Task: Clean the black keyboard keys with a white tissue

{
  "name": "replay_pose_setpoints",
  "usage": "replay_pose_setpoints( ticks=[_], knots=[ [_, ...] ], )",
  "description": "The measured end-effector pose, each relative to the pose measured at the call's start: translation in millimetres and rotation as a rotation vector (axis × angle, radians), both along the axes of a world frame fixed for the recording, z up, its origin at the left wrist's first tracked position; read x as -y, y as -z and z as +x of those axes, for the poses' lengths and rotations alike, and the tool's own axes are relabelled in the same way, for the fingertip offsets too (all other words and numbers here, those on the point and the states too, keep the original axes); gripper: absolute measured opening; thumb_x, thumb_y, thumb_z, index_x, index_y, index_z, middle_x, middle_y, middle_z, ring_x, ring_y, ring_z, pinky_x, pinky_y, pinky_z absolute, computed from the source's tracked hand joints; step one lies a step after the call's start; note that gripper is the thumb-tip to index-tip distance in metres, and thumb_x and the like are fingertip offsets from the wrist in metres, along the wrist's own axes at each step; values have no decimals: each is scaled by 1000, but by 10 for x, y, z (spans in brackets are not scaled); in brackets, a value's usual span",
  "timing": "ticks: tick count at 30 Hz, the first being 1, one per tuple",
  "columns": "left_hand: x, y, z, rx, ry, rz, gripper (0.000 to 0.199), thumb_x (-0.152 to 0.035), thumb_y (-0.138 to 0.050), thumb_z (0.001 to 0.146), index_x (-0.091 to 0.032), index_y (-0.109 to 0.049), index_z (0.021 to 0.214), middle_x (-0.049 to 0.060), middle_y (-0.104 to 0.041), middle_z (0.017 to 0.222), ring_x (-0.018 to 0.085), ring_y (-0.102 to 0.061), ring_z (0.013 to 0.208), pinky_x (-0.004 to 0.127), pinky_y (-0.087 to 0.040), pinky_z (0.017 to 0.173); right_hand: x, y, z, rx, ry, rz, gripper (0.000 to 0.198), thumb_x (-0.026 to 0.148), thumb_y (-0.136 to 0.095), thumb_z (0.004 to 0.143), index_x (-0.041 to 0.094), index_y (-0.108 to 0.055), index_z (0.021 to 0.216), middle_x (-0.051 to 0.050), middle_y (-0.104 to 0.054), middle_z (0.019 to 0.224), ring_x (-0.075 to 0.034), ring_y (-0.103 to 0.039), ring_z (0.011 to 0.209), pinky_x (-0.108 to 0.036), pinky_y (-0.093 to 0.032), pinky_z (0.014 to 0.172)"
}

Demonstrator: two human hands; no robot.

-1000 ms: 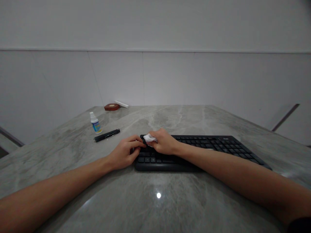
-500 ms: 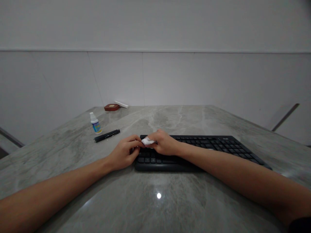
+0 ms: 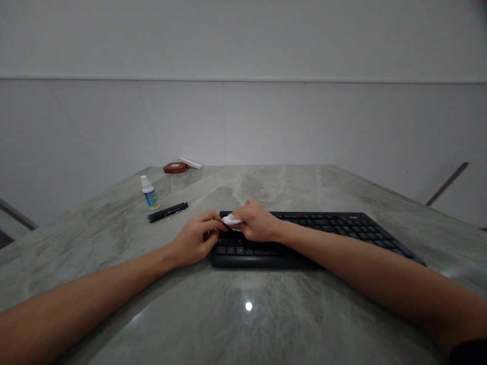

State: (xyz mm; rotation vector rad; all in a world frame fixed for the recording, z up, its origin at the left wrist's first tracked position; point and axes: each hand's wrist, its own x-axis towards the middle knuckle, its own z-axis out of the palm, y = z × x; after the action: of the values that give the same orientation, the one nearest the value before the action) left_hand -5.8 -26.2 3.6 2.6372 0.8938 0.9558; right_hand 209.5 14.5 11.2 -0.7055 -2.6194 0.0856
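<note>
A black keyboard [image 3: 266,261] lies on the marbled table, its left part under both hands. My right hand [image 3: 258,223] is closed on a crumpled white tissue [image 3: 231,220], which pokes out between thumb and fingers over the upper left keys. At the keyboard's left edge, my left hand [image 3: 198,237] has its fingers curled and drawn together, the tips meeting the tissue. A small dark bit shows at those fingertips, but whether it is a separate piece or part of the keyboard I cannot tell. My right forearm crosses above the keyboard and hides its middle.
Left of the keyboard lies a black pen-like object [image 3: 168,212] with a shiny clip. Behind it stands a small white spray bottle [image 3: 150,195] with a blue label. A reddish-brown box [image 3: 174,168] and a white flat bar [image 3: 190,163] rest at the far edge by the wall.
The tissue and my right hand have shifted very slightly at the left fingertips, where a little more dark shows. My left hand stays almost still, and the keyboard has not moved.
</note>
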Motion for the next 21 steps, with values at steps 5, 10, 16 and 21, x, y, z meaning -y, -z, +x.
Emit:
replay_pose_setpoints(
  ticks=[5,10,16,21],
  knots=[
    [3,-8,3,-2,-3,0,27,-6,-45,83,-15,-68,93,5,-62,92,14,-58,77,26,-47,69,-13,1,18,-25,-65,10,16,7,-54,79,19,-64,80,1,-70,78,-14,-58,72,-30,-26,72],
    [-6,0,-6,-8,-3,-2,27,-6,-45,84,-16,-68,93,5,-62,93,14,-58,78,26,-47,70,8,-16,12,10,-32,12,12,10,-56,81,19,-63,77,1,-68,75,-14,-57,70,-30,-27,73],
    [-8,11,-8,-16,-11,-12,28,-8,-44,84,-16,-68,94,5,-61,96,14,-58,76,25,-47,66,6,18,-17,-106,150,0,18,23,-59,88,15,-57,104,-3,-67,81,-16,-57,72,-30,-33,78],
    [1,0,1,-21,-21,4,27,-8,-44,84,-17,-68,93,5,-61,93,14,-58,76,26,-46,70,-31,62,-18,-117,41,-45,7,21,-59,87,18,-58,94,0,-66,78,-14,-56,71,-28,-35,78]
  ],
)
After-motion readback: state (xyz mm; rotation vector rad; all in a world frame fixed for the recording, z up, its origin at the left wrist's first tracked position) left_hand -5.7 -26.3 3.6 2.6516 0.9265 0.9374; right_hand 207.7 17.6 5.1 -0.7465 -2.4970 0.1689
